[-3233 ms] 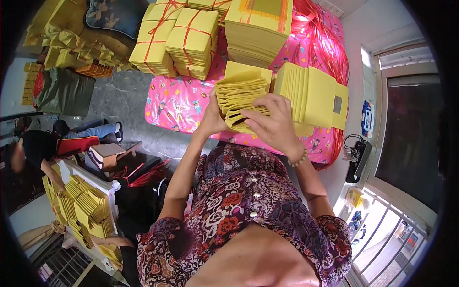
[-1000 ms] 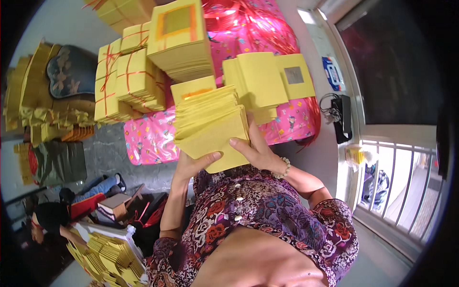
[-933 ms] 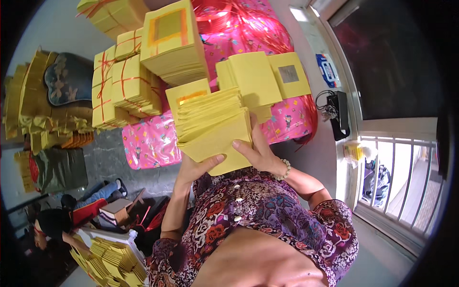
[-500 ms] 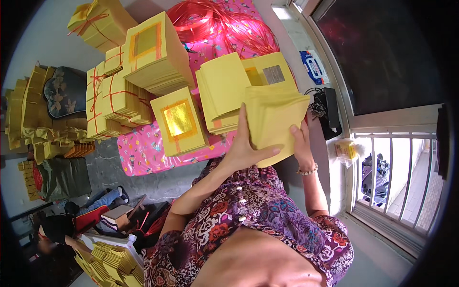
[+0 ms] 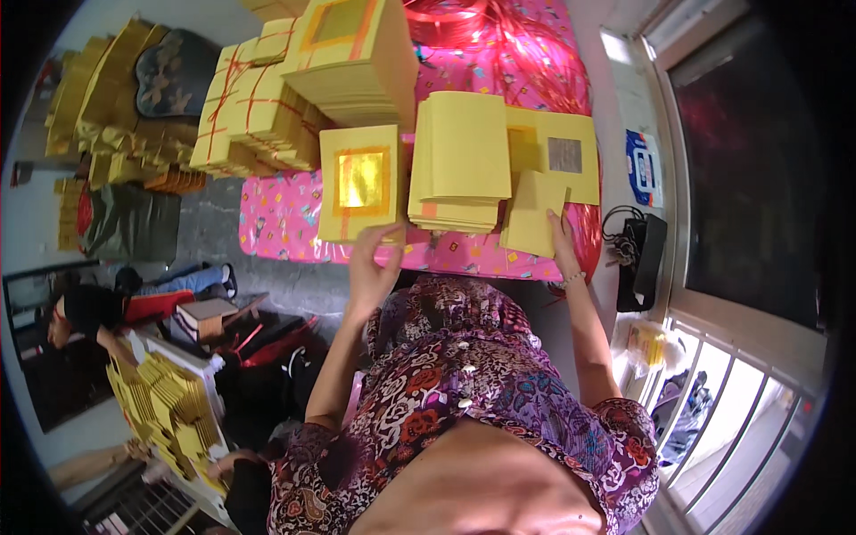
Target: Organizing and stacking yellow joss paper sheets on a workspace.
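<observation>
Yellow paper sheets in a thin bundle [image 5: 532, 217] lean at the right of the table, and my right hand [image 5: 563, 242] grips them by their right edge. My left hand [image 5: 373, 267] is open, thumb apart from its bent fingers, whose tips reach the near right corner of a yellow paper stack [image 5: 335, 209]. A shiny gold foil square [image 5: 364, 180] framed in orange lies on top of that stack. Between my hands stands another stack of plain yellow paper [image 5: 464, 147]. Behind the bundle lies a yellow sheet with a greyish foil square [image 5: 565, 155].
A pink patterned cover [image 5: 281, 209] lies over the table. Tall paper stacks [image 5: 366, 80] and bundles tied with red string [image 5: 259, 111] stand back left; red plastic strands [image 5: 535, 71] lie behind. A black bag [image 5: 641, 263] sits right. Another person [image 5: 98, 308] works at lower left.
My left hand has let go of the paper bundle and moved left to the gold-foil stack. My right hand has lowered the bundle beside the plain stack. The view has shifted.
</observation>
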A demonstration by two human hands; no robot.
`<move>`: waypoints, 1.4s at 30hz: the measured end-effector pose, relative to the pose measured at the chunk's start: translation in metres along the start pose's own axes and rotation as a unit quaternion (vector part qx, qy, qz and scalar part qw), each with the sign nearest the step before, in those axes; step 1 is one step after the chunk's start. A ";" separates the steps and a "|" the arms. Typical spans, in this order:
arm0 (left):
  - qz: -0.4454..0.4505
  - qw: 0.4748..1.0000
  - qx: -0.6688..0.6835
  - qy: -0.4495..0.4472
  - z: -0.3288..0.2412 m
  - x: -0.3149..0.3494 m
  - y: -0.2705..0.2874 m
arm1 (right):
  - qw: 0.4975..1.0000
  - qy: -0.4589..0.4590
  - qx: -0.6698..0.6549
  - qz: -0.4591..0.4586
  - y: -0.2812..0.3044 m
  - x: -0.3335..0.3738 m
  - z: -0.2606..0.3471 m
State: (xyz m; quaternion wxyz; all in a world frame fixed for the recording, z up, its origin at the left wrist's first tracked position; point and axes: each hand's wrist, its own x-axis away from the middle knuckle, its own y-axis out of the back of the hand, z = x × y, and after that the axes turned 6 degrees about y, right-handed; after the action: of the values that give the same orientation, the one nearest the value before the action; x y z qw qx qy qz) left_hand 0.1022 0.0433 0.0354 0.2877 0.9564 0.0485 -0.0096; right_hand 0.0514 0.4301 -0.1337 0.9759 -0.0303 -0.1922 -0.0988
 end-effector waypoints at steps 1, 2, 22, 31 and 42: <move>-0.008 1.000 -0.004 0.008 0.010 -0.001 0.006 | 1.000 -0.003 0.002 0.012 -0.001 -0.003 -0.002; -0.025 0.998 -0.049 -0.010 0.021 -0.002 0.012 | 1.000 -0.009 0.013 -0.005 -0.001 -0.006 -0.005; 0.081 0.973 -0.184 -0.115 0.093 -0.038 0.078 | 0.840 0.385 0.284 -0.257 -0.010 0.032 0.024; 0.132 0.973 -0.147 -0.116 0.106 -0.053 0.095 | 0.806 0.471 0.306 0.186 -0.191 0.123 0.127; 0.195 0.969 -0.101 -0.115 0.113 -0.068 0.105 | 0.694 0.467 0.466 0.289 -0.291 0.089 0.102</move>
State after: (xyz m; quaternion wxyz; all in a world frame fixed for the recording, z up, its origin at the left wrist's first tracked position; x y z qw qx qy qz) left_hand 0.0462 -0.1118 0.0015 0.3828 0.9059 -0.1715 -0.0585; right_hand 0.0350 0.1393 0.0007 0.8097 0.4239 0.2854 0.2885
